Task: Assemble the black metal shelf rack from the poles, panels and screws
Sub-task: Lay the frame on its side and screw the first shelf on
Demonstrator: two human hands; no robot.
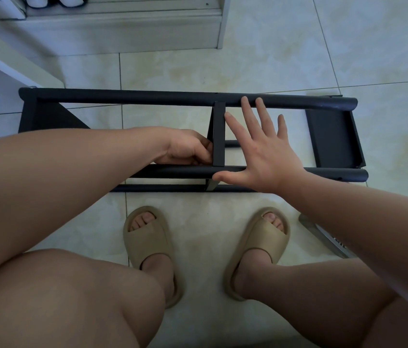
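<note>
Across the middle of the frame, the black shelf rack [147,97] is lying on its side on the pale tiled floor [273,59], its long poles running left to right. Its middle panel [219,136] is spanning the gap between the upper pole [122,97] and the near pole [336,175]. A right panel [333,139] and a left panel [47,116] are closing the two ends.

The left hand [188,146] is reaching in from the left, its curled fingers gripping the left edge of the middle panel. The right hand [265,156] is lying spread with straight fingers just right of that panel, fingertips over the upper pole and thumb over the near pole. I cannot tell whether it is pressing down.

At lower centre, two feet in tan sandals [147,244] are resting on the floor, and a white shelf unit [122,28] is standing at the upper left.
</note>
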